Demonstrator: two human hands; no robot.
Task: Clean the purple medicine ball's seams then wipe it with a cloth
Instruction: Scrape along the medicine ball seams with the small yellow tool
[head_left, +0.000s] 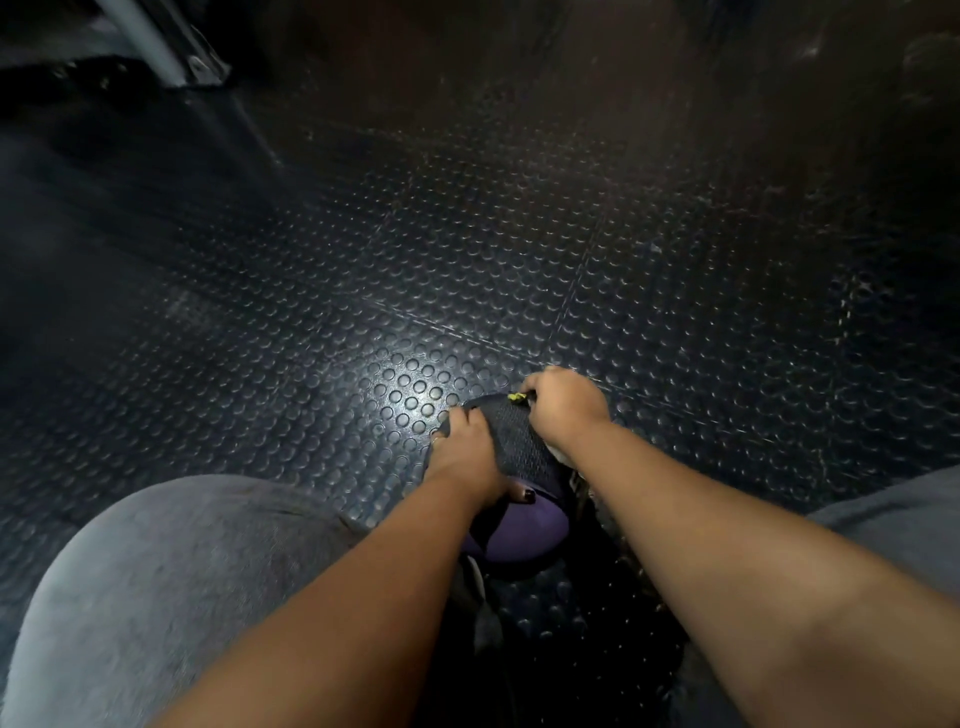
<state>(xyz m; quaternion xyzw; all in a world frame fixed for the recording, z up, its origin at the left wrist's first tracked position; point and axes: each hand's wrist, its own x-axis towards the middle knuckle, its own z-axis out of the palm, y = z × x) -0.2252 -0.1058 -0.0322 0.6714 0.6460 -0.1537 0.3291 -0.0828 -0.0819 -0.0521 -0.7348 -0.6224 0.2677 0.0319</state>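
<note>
- The purple medicine ball (519, 532) is sitting on the bumpy dark floor (415, 260), low down between the person's knees.
- The left hand (465, 452) is lying on the ball's left side. Its fingers are spreading wide and bending over the curve, and its thumb is reaching toward the purple part. It is holding the ball steady.
- The right hand (563, 402) is sitting at the far top of the ball. Its fingers are curling tight and pinching a small yellow thing (517, 397).
- The yellow thing is poking left from the fist and touching the ball's far edge.
- The ball is round, so it is not pointing any way. Its black rough strip is running from near the person to the far side, right between the two hands.
- The right hand is nearer the far end of that strip, so I think it is doing the seam cleaning.
- A pale bit (560, 456) is showing under the right wrist. I cannot tell what it is.
</note>
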